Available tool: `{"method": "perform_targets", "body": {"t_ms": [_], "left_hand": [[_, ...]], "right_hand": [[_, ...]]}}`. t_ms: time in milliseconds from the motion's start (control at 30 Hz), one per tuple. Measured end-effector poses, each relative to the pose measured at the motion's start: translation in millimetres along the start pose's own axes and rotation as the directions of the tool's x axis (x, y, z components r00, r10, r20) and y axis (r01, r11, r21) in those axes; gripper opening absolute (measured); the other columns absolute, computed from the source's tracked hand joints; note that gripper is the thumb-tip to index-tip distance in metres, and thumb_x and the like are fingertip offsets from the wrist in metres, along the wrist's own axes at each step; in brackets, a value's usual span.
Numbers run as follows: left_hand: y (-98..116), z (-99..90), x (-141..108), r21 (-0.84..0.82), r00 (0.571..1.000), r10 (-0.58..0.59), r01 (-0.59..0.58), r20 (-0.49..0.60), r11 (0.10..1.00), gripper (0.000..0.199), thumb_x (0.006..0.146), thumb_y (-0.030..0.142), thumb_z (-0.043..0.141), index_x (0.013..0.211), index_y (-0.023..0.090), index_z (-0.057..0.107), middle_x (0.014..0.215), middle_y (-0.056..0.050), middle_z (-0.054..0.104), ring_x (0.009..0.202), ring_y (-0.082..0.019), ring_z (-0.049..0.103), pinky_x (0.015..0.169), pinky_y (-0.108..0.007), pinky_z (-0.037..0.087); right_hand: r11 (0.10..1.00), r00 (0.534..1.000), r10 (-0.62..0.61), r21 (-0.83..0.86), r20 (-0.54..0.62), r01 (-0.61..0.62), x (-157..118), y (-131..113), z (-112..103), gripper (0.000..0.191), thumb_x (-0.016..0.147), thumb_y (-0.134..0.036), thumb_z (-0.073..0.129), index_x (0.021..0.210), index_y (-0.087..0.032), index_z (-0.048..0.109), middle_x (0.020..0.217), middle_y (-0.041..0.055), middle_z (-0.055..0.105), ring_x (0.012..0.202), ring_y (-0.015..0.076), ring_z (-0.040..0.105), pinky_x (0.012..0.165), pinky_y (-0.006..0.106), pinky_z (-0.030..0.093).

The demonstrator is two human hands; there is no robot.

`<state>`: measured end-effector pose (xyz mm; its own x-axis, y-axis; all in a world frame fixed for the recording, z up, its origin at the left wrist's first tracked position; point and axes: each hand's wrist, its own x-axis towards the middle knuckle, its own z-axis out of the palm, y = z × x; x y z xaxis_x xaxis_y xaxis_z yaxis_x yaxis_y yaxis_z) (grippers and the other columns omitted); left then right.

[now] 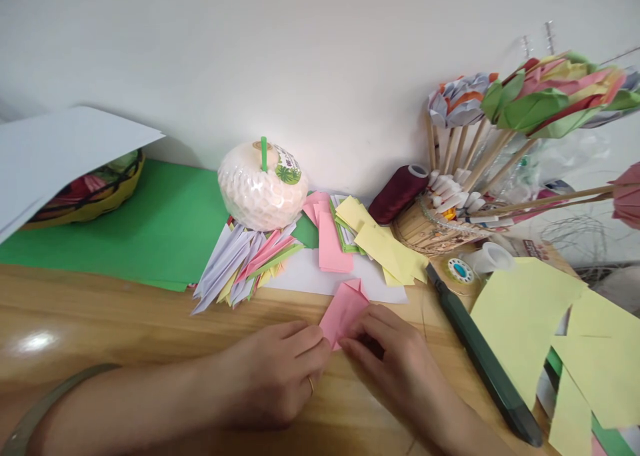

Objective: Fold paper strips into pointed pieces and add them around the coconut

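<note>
A small pink paper (344, 308) with folded corners at its top end lies at a slant above the wooden table, between my two hands. My left hand (283, 369) pinches its lower left edge and wears a thin ring. At its lower right side, my right hand (393, 356) has its fingers curled onto the paper. Just behind are pink strips (334, 243) and yellow strips (385, 246) on a white sheet (300, 276). Folded white, pink, green and yellow pieces (240, 259) form a pile to the left of them.
A wrapped coconut (263, 189) stands behind the pile, on green sheets (150, 223). White sheets (65, 156) cover a basket (95, 206) at left. To the right are a dark cutter (485, 356), yellow paper (525, 316), a maroon thread spool (399, 193) and a container (425, 233) with paper flowers (550, 96).
</note>
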<state>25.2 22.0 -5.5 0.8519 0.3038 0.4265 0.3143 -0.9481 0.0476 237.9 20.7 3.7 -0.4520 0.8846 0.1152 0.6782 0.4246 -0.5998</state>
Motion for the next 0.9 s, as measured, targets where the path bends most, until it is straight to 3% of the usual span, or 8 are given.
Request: {"method": "perform_targets", "body": {"t_ms": [300,500,667,767,900], "left_hand": [[-1.4,2.0,2.2,-0.021,0.994,-0.093,0.094,0.055,0.995,0.025,0.091,0.009,0.038,0.109,0.007,0.055,0.084,-0.007,0.060,0.072,-0.018,0.055,0.059,-0.029,0.047],[2.9,10.5,0.4,-0.017,0.980,-0.181,0.183,0.077,0.983,0.016,0.093,0.012,0.041,0.101,0.013,0.055,0.084,-0.003,0.056,0.074,-0.017,0.054,0.060,-0.028,0.042],[3.0,10.2,0.6,-0.037,0.979,-0.170,0.175,0.114,0.984,0.014,0.092,0.011,0.043,0.099,0.013,0.055,0.087,-0.003,0.057,0.076,-0.018,0.053,0.062,-0.028,0.042],[2.4,8.6,1.3,-0.048,0.981,-0.169,0.173,0.091,0.984,0.016,0.093,0.011,0.041,0.098,0.012,0.056,0.087,-0.004,0.059,0.076,-0.018,0.053,0.063,-0.029,0.042],[-1.9,4.8,2.1,0.010,0.993,-0.106,0.105,0.057,0.994,0.018,0.093,0.012,0.041,0.102,0.011,0.057,0.086,-0.006,0.060,0.074,-0.018,0.053,0.062,-0.029,0.043]], "right_hand": [[0.999,1.000,0.025,-0.038,0.016,-0.025,1.6,0.2,1.3,0.015,0.083,-0.013,0.059,0.072,-0.020,0.052,0.074,0.0005,0.055,0.066,0.0143,0.054,0.056,0.024,0.040],[0.996,0.998,0.056,-0.076,0.037,-0.053,1.8,-0.5,-0.5,0.014,0.084,-0.015,0.060,0.072,-0.020,0.053,0.075,0.0009,0.057,0.065,0.0146,0.055,0.055,0.024,0.041],[0.983,0.996,0.064,-0.177,0.057,-0.053,4.0,-3.5,-2.0,0.014,0.082,-0.015,0.060,0.074,-0.020,0.050,0.074,-0.0004,0.057,0.061,0.0137,0.054,0.052,0.023,0.041],[0.971,0.998,-0.009,-0.239,0.059,0.023,5.7,-3.6,-7.4,0.012,0.085,-0.014,0.055,0.076,-0.021,0.049,0.075,-0.0005,0.057,0.059,0.0130,0.052,0.050,0.023,0.039],[0.929,0.961,-0.235,-0.258,0.143,0.265,6.4,2.5,-22.2,0.016,0.091,-0.014,0.045,0.081,-0.020,0.056,0.083,0.0028,0.060,0.072,0.0161,0.054,0.060,0.027,0.042]]}}
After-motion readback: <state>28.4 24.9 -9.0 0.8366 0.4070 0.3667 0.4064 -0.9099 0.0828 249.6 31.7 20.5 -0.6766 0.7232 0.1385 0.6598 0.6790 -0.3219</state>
